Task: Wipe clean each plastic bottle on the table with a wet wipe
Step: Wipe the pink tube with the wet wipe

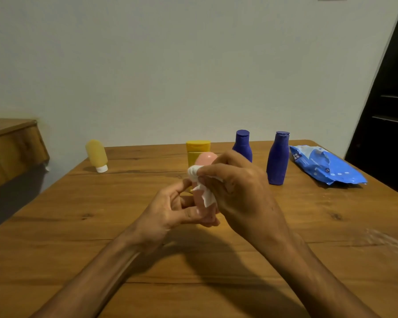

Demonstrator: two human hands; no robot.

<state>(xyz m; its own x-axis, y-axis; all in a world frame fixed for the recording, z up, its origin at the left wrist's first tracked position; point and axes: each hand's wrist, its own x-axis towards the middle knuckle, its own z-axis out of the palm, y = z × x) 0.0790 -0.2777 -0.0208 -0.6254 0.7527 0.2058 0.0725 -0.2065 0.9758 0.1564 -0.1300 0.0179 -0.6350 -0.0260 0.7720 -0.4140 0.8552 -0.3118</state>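
A pink plastic bottle is held upright above the wooden table, in the middle of the view. My left hand grips its lower end. My right hand presses a crumpled white wet wipe against the bottle's side and covers much of it. Behind stand a yellow bottle, partly hidden by the pink one, and two blue bottles. A pale yellow bottle with a white cap stands cap-down at the far left.
A blue pack of wet wipes lies at the table's far right. A wooden cabinet stands to the left beyond the table. A dark shelf unit rises at the right. The wall is just behind the table's far edge.
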